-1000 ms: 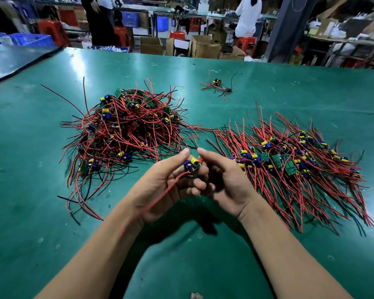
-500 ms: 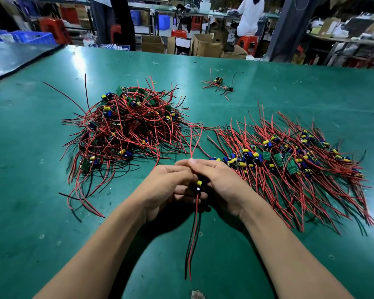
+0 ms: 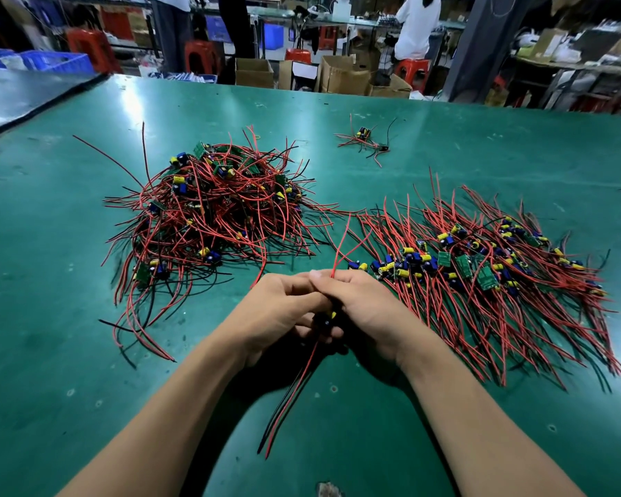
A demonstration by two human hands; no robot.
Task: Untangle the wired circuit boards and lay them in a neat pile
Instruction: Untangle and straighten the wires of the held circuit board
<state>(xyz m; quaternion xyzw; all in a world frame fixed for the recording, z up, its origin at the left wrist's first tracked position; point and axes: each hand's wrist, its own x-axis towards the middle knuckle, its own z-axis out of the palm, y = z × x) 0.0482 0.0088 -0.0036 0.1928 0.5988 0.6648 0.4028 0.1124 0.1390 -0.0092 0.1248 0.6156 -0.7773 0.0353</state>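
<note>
Left hand: the left hand is up off the table, fingers curled in round one small circuit board.
Right hand: the right hand is pressed in close against the left, gripping the same board from the other side. Thumb and fingers pinch the red leads where they stick up.
The piece in play: just a glimpse of yellow and dark parts shows between the palms. Its upper wires fan away from the person, and its red and black tails hang down towards them.
Free or caught: this board looks clear of both piles, with no wire running back to the heap that I can make out.
Done so far: the neat pile lies to the right, boards in a rough row and wires combed the same way. That is a good share of the job.
Left to do: the tangled heap on the left is a fat knot of red and black with boards buried in it. By my reckoning it's around half.
Also out there: a stray bunch sits far back on the green table, well apart from both piles.
Next call: smooth these leads, then lay the board on the near-left edge of the neat pile.
</note>
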